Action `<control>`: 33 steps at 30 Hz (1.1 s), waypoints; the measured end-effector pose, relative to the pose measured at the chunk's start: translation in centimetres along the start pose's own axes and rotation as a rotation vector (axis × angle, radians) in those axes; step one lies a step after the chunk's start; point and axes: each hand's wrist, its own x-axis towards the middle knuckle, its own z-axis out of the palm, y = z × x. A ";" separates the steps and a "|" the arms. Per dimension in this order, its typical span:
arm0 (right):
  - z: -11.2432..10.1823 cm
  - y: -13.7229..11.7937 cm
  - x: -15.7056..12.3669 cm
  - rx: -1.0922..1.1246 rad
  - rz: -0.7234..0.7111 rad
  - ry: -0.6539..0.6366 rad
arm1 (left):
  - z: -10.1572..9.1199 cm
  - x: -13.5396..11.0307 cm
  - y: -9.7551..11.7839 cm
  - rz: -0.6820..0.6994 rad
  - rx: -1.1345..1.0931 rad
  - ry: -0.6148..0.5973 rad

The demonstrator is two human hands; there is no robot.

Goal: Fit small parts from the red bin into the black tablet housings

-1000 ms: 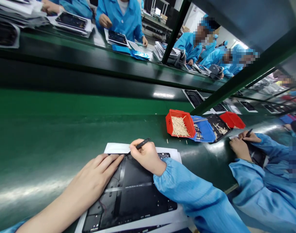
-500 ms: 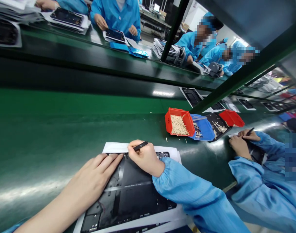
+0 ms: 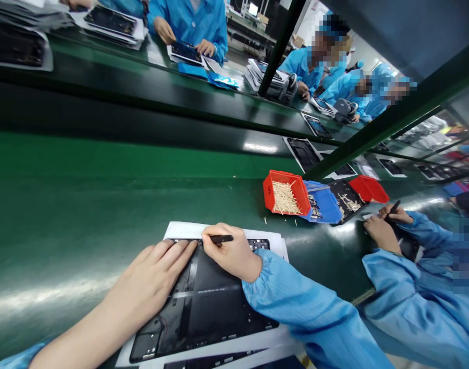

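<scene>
A black tablet housing [image 3: 215, 307] lies on white sheets [image 3: 188, 230] at the front of the green bench. My left hand [image 3: 155, 277] rests flat across its left part, fingers stretched out, the tips at the top edge. Between the fingers of my right hand [image 3: 228, 253] is a slim black pen-like tool [image 3: 222, 239], its working tip hidden by the fingers. The right hand sits at the housing's top edge, close beside the left fingertips. Below, part of a second dark panel [image 3: 211, 361] shows under the sheets.
A red bin [image 3: 286, 197] of pale thin strips stands beyond my right hand, with a blue bin [image 3: 322, 202] and a black tray [image 3: 348, 201] alongside. A co-worker's hands [image 3: 386, 225] work at the right. A slanted green post [image 3: 353, 136] crosses the bench.
The black tool in my right hand has tipped to lie flatter. My left hand stays on the housing. Across the bench, a co-worker's hand has come down onto a panel.
</scene>
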 end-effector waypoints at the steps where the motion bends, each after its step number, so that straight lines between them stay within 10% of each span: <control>1: 0.0 0.0 0.0 0.004 -0.013 -0.001 | 0.0 0.0 0.0 -0.001 -0.007 0.002; 21: -0.3 0.6 0.1 0.211 0.282 0.041 | 0.2 0.2 -0.3 -0.041 -0.070 -0.038; 33: -0.5 0.4 -0.1 0.092 0.164 0.050 | 0.0 0.4 -0.3 -0.064 -0.075 -0.079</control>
